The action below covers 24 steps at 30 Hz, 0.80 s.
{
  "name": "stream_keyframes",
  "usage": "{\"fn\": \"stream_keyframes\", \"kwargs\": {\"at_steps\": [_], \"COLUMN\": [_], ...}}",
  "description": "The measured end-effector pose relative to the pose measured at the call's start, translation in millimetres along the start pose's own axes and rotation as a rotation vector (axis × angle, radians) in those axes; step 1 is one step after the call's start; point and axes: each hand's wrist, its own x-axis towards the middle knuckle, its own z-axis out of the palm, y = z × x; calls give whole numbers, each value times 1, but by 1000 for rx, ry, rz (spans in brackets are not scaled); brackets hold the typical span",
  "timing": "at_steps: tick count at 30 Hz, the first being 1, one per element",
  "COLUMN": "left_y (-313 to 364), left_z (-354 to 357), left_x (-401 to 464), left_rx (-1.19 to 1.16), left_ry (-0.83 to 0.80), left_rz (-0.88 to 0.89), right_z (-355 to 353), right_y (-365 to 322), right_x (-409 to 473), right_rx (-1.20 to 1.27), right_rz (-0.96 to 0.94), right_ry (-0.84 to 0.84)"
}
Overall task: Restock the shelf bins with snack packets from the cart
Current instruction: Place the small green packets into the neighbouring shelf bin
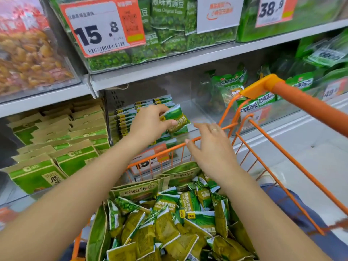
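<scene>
Two bare forearms with no sleeves in view. The right hand (212, 147) wears a thin, pale metal ring band (214, 129) on one finger; the left hand (148, 123) wears nothing.

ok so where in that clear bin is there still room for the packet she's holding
Right of the stacked packets, the clear bin floor shows bare toward its right wall. The left side is crowded with rows. The left hand holds the packet there.

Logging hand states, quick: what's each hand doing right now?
Left hand: holding a green snack packet at the bin.
Right hand: open, empty, over the cart.
</scene>
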Motion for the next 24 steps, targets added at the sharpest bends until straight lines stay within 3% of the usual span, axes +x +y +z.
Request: {"fn": "stream_keyframes", "kwargs": {"at_steps": [3, 9, 14, 16, 20, 24], "left_y": [-2, -3, -1, -3, -8, -20], "left_z": [28, 49, 39, 24, -9, -17], "left_x": [20, 37, 38, 29, -32, -94], "left_rx": [57, 302, 207, 60, -112, -220], "left_ry": [-183, -307, -479, -416, 29, 20], "left_rz": [-78, -75, -142, -145, -88, -39], "right_z": [2, -7, -11, -6, 23, 45], "right_y": [4, 3, -4, -10, -24, -16], "right_x": [0, 3, -1, -5, -22, -24], "right_rx": [-68, 58, 137, 172, -70, -336], "right_rz": [62, 87, 36, -21, -267, -293], "right_ry": [-105, -62, -9, -4, -170, -322]}}
